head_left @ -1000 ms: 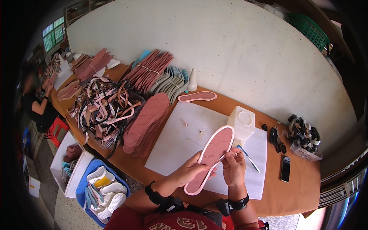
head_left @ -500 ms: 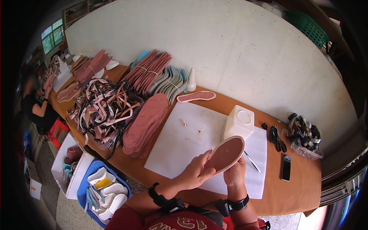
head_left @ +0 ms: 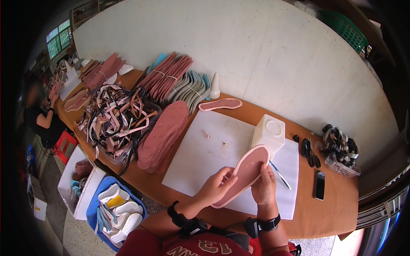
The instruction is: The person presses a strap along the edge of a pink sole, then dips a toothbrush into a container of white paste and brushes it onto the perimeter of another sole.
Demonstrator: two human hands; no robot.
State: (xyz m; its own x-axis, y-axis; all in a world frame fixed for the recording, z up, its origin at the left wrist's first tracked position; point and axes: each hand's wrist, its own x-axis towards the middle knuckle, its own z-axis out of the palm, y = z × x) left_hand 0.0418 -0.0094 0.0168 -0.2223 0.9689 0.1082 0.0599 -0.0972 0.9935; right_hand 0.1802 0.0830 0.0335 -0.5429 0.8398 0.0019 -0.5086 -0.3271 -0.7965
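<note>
Insole (head_left: 244,175), one: flat, elongated, dusty-pink face, edged with a paler pink band; small pale mark toward the rounded far end. It was held by both long sides, tilted, over the near right part of the white sheet (head_left: 200,149), far end pointing away and rightward, near end partly hidden.

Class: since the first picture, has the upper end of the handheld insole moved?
Yes, to the right: judged against the white container, the upper end of the insole now reaches further right, overlapping the container's lower part.
</note>
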